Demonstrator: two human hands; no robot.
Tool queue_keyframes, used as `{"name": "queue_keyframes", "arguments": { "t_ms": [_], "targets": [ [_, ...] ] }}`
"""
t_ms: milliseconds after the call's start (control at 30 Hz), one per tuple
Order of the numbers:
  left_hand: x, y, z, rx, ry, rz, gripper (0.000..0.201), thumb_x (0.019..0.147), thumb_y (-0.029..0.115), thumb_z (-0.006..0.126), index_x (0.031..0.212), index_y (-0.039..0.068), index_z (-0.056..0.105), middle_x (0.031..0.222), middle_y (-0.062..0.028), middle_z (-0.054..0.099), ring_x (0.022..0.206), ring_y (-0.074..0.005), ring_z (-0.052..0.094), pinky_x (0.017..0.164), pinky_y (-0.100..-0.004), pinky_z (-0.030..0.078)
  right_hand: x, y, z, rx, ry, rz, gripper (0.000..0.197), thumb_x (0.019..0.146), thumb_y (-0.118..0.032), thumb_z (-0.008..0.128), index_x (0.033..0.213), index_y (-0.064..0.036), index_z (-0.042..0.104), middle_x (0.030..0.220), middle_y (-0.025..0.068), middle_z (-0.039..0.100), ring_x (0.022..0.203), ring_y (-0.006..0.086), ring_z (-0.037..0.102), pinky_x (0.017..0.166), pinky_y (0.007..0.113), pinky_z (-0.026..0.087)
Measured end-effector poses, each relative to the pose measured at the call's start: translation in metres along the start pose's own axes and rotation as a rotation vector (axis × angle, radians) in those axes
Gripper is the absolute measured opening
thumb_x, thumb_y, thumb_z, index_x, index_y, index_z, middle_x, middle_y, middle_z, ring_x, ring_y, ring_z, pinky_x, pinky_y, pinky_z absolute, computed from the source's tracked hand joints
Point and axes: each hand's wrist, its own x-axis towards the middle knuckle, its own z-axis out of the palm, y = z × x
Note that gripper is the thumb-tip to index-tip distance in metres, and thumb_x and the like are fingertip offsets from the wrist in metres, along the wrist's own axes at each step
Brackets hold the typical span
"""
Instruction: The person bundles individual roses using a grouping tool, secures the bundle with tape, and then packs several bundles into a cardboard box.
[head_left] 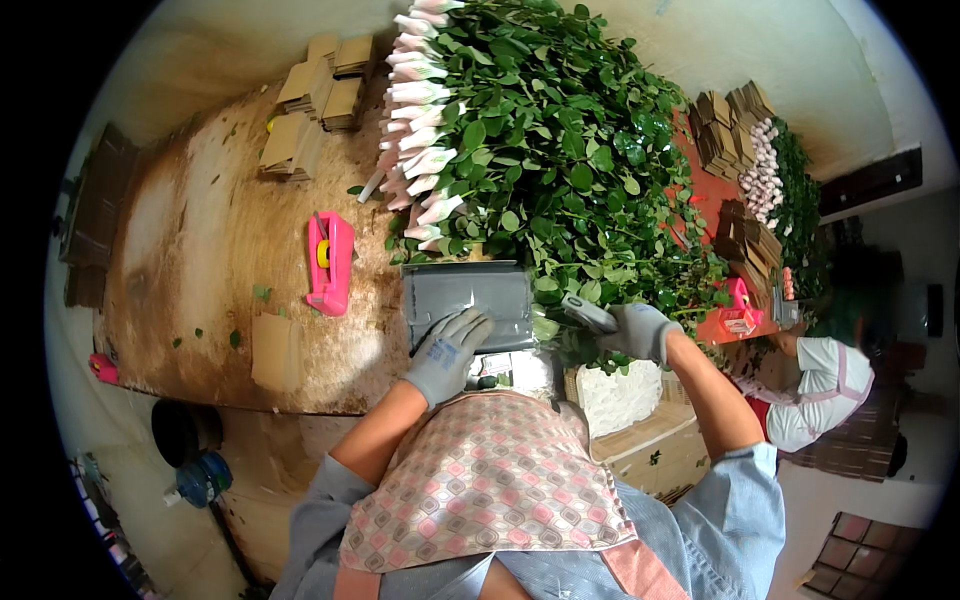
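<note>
While the left grip (pixel 447 352) rests released, palm down, on the lower middle part of the dark grey panel (pixel 465 290), the right grip (pixel 640 332) is clenched around the grey hand tool (pixel 590 314). The tool projects from the right grip toward the upper left; its free end is near the panel's right edge, apart from it. The panel lies on the near side of the leafy stems (pixel 570 150). On the tabletop (pixel 200 250), the pink tape dispenser (pixel 342 265) sits left of the panel.
</note>
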Motion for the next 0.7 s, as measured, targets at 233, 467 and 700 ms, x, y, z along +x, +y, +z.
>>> {"name": "queue_keyframes", "arguments": {
  "t_ms": [233,467,700],
  "targets": [
    [-0.024,0.018,-0.027,-1.221,0.232,-0.364,0.056,0.098,0.028,0.064,0.141,-0.001,0.044,0.119,-0.0132,0.062,0.112,-0.0195,0.061,0.091,-0.0337,0.053,-0.027,-0.175,0.020,0.212,0.338,-0.620,0.073,0.082,-0.023,0.075,0.137,0.0112,0.042,0.130,0.0304,0.053,0.115,0.0459,0.055,0.105,0.048,0.045],
    [-0.107,-0.031,-0.070,-1.109,0.557,-0.884,0.026,0.101,0.028,0.059,0.106,0.003,0.064,0.086,-0.0065,0.067,0.072,-0.0137,0.064,0.062,-0.0286,0.051,0.072,-0.144,0.052,-0.380,0.767,-0.562,0.057,0.092,-0.015,0.060,0.146,-0.0043,0.047,0.132,0.0170,0.056,0.131,0.0345,0.049,0.106,0.046,0.040],
    [-0.178,-0.100,-0.021,-0.850,0.492,-0.962,0.013,0.095,0.013,0.066,0.104,0.004,0.066,0.085,-0.0013,0.065,0.074,-0.0103,0.059,0.068,-0.0283,0.050,0.067,-0.052,0.097,-0.484,0.543,-0.110,0.076,0.087,-0.026,0.062,0.156,-0.0090,0.036,0.143,0.0185,0.052,0.140,0.0357,0.044,0.115,0.052,0.031]
  ]
}}
